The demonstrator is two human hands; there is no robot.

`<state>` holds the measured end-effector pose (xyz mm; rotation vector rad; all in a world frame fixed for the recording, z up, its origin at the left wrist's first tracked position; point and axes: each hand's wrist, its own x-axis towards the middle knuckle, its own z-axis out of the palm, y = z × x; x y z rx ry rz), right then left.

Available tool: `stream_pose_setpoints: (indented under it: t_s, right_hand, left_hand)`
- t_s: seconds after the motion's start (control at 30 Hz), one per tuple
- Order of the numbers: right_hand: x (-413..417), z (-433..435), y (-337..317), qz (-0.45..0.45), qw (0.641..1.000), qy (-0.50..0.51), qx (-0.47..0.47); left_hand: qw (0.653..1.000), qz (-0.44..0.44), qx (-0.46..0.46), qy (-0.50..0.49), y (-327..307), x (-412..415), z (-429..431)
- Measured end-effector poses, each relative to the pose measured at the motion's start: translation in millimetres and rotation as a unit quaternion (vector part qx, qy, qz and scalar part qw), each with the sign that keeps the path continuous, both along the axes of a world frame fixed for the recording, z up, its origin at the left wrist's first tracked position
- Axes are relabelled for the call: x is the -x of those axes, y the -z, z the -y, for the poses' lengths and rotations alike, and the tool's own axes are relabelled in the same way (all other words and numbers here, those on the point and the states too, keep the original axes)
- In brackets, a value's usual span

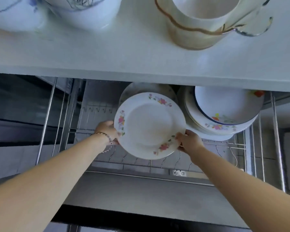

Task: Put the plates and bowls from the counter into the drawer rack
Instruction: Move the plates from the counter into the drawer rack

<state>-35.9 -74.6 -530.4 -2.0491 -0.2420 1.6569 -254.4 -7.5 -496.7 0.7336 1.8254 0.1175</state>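
A white plate with pink flowers on its rim point(149, 124) is held tilted over the wire drawer rack point(141, 162). My left hand point(108, 131), with a bracelet at the wrist, grips its left edge. My right hand point(188, 140) pinches its lower right edge. Behind it another plate point(132, 91) stands in the rack. To the right a stack of flowered plates point(224, 113) leans in the rack, the front one with a blue rim. On the counter point(124, 52) above stand white bowls point(84, 10) and a gold-rimmed bowl stack point(203, 22).
The counter's front edge point(141, 79) overhangs the back of the open drawer. Upright chrome rods point(46, 121) frame the rack on the left and chrome rods point(277, 139) on the right. Wire slots at the rack's left point(97, 110) hold nothing.
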Motion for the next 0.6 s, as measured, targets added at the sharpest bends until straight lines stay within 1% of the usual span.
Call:
stream_pose_setpoints:
  t_s: [0.1,0.23,0.43,0.6]
  right_hand:
    - [15,-10,19,0.030,0.999,0.035,-0.027]
    - [33,-24,41,0.116,0.991,0.037,-0.062]
    - [38,-35,53,0.218,0.973,0.053,-0.050]
    - [31,-43,59,0.256,0.963,0.067,-0.051]
  left_hand:
    - [0.999,0.010,-0.031,0.012,23,12,-17]
    - [0.996,-0.025,-0.076,0.046,45,21,-37]
    - [0.995,-0.022,-0.078,0.055,63,15,-52]
    - [0.994,-0.017,-0.097,0.048,78,6,-56]
